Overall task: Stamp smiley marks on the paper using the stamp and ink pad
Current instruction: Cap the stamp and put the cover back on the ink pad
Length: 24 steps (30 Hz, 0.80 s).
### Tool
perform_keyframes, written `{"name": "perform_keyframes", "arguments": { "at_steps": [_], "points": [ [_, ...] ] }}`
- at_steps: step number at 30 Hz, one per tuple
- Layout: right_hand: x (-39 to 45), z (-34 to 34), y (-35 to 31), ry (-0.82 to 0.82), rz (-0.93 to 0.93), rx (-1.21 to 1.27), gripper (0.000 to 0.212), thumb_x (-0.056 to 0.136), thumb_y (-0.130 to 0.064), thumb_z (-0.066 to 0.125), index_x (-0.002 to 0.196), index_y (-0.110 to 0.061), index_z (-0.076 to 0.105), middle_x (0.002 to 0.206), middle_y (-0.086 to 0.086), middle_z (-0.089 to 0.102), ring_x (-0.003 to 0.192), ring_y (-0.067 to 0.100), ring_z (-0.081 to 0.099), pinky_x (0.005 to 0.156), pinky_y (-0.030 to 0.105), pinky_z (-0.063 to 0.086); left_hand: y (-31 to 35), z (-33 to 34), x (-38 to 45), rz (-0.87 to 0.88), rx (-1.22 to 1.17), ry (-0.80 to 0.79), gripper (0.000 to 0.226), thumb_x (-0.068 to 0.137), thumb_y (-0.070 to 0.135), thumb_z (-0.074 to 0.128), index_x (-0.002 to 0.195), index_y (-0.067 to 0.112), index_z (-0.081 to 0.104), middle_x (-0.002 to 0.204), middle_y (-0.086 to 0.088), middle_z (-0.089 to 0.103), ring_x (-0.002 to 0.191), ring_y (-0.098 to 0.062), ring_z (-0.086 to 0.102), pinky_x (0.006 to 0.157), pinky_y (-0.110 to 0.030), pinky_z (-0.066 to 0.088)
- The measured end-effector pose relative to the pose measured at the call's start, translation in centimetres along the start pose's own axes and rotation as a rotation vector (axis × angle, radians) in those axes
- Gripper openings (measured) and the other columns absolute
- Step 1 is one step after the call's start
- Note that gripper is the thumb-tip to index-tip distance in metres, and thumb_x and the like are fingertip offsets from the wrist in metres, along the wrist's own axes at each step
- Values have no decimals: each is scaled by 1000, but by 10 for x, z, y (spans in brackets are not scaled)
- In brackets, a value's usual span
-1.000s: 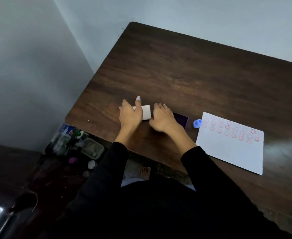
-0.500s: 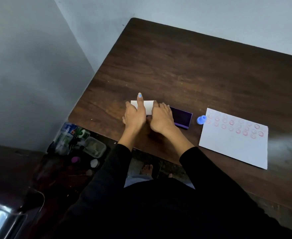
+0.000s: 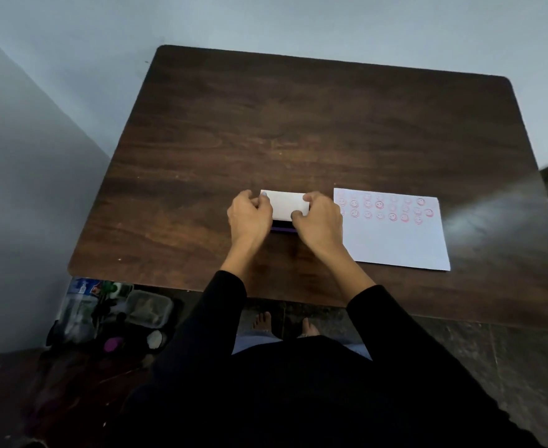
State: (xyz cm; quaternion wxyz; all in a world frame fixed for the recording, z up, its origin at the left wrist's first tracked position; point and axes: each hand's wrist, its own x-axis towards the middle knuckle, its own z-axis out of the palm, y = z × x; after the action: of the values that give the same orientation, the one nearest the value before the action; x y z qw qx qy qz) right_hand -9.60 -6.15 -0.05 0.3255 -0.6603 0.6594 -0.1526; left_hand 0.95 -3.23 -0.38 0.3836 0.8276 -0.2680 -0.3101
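Both hands hold the white lid [image 3: 285, 204] of the ink pad from its two short ends. My left hand [image 3: 250, 216] grips the left end and my right hand [image 3: 319, 221] grips the right end. The lid sits over the purple ink pad base [image 3: 284, 228], of which only a dark strip shows below the lid. The white paper [image 3: 395, 240] lies just right of my right hand, with three rows of red smiley marks [image 3: 386, 208] along its far part. The blue stamp is hidden from view.
The dark wooden table [image 3: 298, 124] stands against the wall corner. On the floor at the left, below the table's near edge, are bottles and a plastic container [image 3: 111, 312]. My bare feet [image 3: 282, 324] show under the table edge.
The white lid went from lying left of the purple base to sitting over it, both hands now at its ends. The camera view shifted, and the blue stamp is no longer visible.
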Motion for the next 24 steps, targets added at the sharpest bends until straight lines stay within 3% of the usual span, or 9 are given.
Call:
{"name": "perform_keyframes", "arguments": {
  "at_steps": [9, 18, 24],
  "points": [
    [-7, 5, 8, -19, 23, -32, 41, 82, -13, 57, 123, -7, 56, 119, 14, 63, 111, 33, 54, 85, 33, 45, -15, 5, 3, -15, 32, -31, 45, 86, 10, 50, 130, -1, 49, 119, -15, 66, 119, -27, 55, 102, -32, 42],
    [-6, 6, 12, -31, 19, -38, 41, 84, -11, 56, 125, -6, 54, 121, 14, 62, 111, 31, 55, 86, 33, 45, -20, 6, 3, 2, -5, -42, 46, 85, 4, 51, 131, 0, 48, 117, -14, 66, 108, -22, 62, 90, -19, 40],
    [-5, 8, 13, -24, 22, -40, 40, 84, -10, 57, 124, -6, 56, 119, 14, 64, 109, 30, 57, 86, 32, 45, -19, 3, 4, -21, 11, -20, 46, 81, 4, 52, 127, 1, 52, 110, -12, 70, 113, -23, 59, 102, -28, 43]
  ]
}}
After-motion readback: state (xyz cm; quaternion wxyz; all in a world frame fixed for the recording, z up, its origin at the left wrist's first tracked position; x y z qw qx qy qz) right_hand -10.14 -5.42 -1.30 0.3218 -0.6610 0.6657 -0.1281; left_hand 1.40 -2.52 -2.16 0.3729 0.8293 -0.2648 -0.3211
